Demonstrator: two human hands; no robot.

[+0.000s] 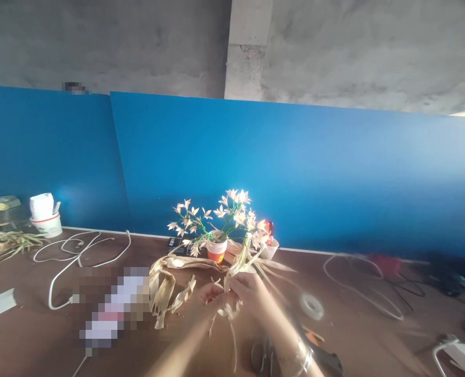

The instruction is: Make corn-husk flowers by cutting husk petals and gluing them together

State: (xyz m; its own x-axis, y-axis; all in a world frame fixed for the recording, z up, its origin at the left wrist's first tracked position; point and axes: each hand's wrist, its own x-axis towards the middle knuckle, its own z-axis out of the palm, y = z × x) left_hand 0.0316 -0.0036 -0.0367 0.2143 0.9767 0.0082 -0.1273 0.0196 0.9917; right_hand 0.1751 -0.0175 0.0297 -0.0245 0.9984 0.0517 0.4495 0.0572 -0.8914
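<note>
Both of my hands meet low in the middle of the head view. My left hand (pixel 210 299) is closed, fingers pinched on a small pale piece of dried corn husk. My right hand (pixel 247 289) pinches a strip of dried corn husk (pixel 238 266) that rises above the fingers. Small husk petals (pixel 229 312) and a thin strand hang below the fingertips. Just beyond stands a paper cup (pixel 217 252) bearing white husk flowers (pixel 238 201) on green stems. More dried husks (pixel 164 285) lie left of my hands.
A roll of clear tape (pixel 311 307) lies to the right, with dark-handled scissors (pixel 262 357) partly under my right forearm. White cables (pixel 75 254) loop across the left of the table. A blue partition (pixel 295 167) borders the back. A white tub (pixel 47 225) stands far left.
</note>
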